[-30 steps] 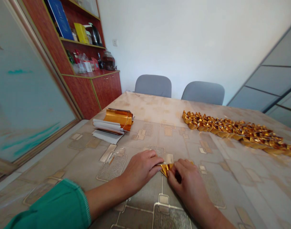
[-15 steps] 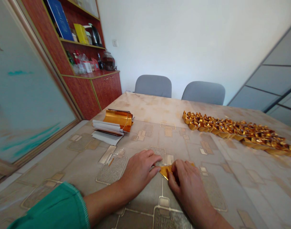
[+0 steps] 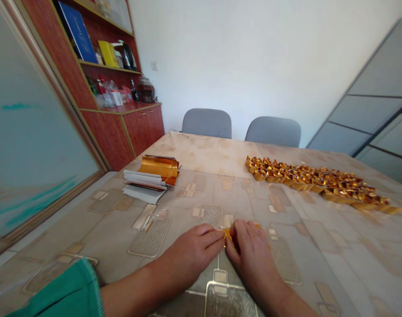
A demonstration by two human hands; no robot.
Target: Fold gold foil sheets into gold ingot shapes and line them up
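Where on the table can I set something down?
The patterned tablecloth shows widest right of the right hand, below the row of gold foil ingots, and between that row and the white papers. It's crowded at the left hand, around the folded gold foil piece, and along the row.

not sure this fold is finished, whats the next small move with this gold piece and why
I'd probably press the crease of the small gold foil piece firmly, pinching it between the left hand and right hand. Both hands meet on it, so it looks mid-fold, though they hide most of it. The folded gold foil ingots across the table look crisply shaped, so a sharper crease may help it match them.
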